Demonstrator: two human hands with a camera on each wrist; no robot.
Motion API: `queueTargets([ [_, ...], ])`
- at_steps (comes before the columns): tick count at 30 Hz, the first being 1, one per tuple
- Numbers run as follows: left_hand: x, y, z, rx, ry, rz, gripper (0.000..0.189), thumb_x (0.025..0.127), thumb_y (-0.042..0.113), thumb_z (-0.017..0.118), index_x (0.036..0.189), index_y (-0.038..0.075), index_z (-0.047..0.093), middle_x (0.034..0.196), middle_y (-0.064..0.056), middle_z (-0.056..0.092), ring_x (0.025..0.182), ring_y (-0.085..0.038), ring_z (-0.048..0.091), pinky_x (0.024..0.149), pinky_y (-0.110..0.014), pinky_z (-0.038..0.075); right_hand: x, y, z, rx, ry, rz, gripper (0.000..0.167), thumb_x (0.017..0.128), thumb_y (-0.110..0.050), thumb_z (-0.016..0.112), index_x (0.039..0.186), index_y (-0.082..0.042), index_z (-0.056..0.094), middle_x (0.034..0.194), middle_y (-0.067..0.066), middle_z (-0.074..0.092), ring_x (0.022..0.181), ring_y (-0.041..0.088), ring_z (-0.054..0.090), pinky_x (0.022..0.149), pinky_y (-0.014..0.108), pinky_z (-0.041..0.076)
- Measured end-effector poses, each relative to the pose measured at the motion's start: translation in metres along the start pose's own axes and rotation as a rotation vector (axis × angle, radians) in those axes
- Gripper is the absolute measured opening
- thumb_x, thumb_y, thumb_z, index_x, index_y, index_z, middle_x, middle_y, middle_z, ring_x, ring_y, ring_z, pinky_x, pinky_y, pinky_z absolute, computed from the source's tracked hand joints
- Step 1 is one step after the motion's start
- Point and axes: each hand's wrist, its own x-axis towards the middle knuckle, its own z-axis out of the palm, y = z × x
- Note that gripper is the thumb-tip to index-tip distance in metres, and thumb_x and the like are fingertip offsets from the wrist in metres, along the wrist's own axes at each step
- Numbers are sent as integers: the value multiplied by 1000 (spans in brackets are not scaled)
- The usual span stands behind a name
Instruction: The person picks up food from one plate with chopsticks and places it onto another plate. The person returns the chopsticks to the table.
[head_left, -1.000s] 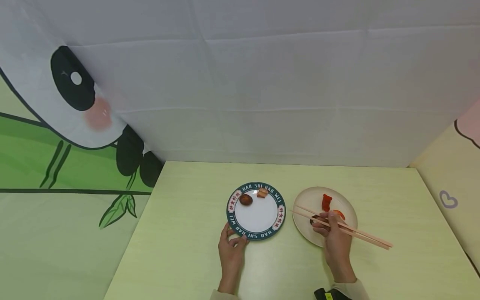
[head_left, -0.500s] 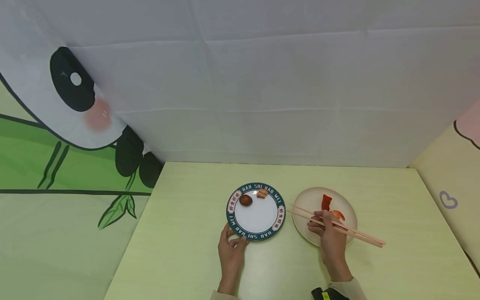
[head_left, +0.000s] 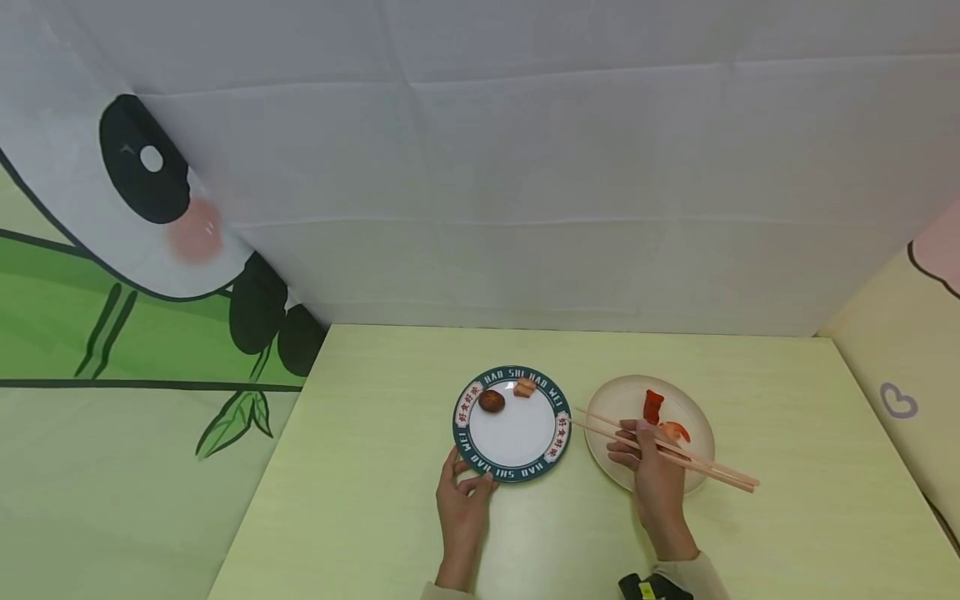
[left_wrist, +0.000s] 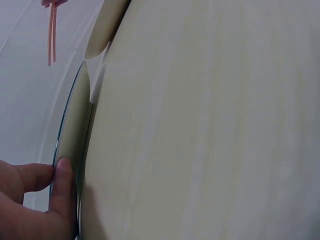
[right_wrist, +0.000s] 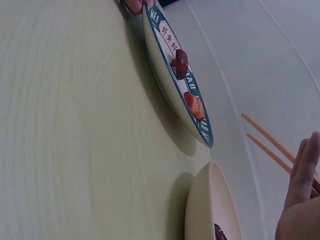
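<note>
My left hand (head_left: 463, 510) pinches the near-left rim of a white plate with a green lettered border (head_left: 513, 437). In the left wrist view, thumb and finger (left_wrist: 61, 182) sit on either side of that rim. A round brown mushroom-like piece (head_left: 492, 401) and a small pinkish-brown chunk (head_left: 524, 387) lie on this plate. My right hand (head_left: 657, 483) holds a pair of wooden chopsticks (head_left: 723, 474) over a beige plate (head_left: 613, 395). Their tips stand apart with nothing between them, near the green border. Beyond the hand lie a red piece (head_left: 653, 406) and an orange shrimp-like piece (head_left: 675, 431).
Both plates are on a pale yellow-green table (head_left: 390, 400), side by side with a narrow gap. A dark piece (right_wrist: 219, 232) shows in the beige plate in the right wrist view. A grey-white cloth wall (head_left: 525, 183) stands behind the table.
My right hand has shifted left with the chopsticks, bringing their tips to the edge of the green-bordered plate. The left hand and both plates have stayed in place.
</note>
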Motion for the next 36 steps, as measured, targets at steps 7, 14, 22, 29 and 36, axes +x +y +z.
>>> queueTargets([
  [7, -1, 1, -1, -3, 0, 3, 77, 85, -19, 70, 155, -7, 42, 118, -22, 54, 83, -27, 71, 72, -32, 71, 0, 1, 2, -63, -8, 5, 38, 113, -17, 48, 124, 18, 61, 100, 11, 75, 75, 12, 76, 74, 26, 70],
  [14, -1, 1, -1, 2, -6, 0, 76, 85, -17, 71, 155, -7, 42, 119, -22, 54, 83, -25, 71, 72, -30, 71, 1, 2, 4, -129, -35, 3, 41, 114, -19, 48, 128, 17, 61, 102, 10, 75, 78, 10, 76, 76, 25, 69],
  [22, 2, -1, 0, 40, 3, -10, 78, 85, -17, 70, 156, -8, 40, 121, -22, 54, 87, -28, 71, 73, -31, 71, 1, 3, 6, -173, -44, -28, 39, 114, -17, 48, 127, 16, 63, 104, 13, 74, 80, 10, 76, 76, 26, 70],
  [29, 0, 1, -1, 15, -3, -5, 77, 85, -17, 70, 155, -8, 41, 120, -22, 54, 85, -26, 71, 72, -30, 71, 1, 5, 9, -180, -56, -44, 37, 113, -16, 50, 126, 16, 64, 105, 16, 72, 78, 11, 76, 75, 27, 70],
  [36, -1, 2, -2, -10, -8, -9, 76, 85, -17, 71, 155, -7, 41, 119, -23, 54, 85, -26, 71, 72, -30, 71, 2, 7, 10, -176, -72, -46, 37, 113, -16, 50, 126, 15, 65, 106, 18, 71, 79, 12, 77, 76, 28, 70],
])
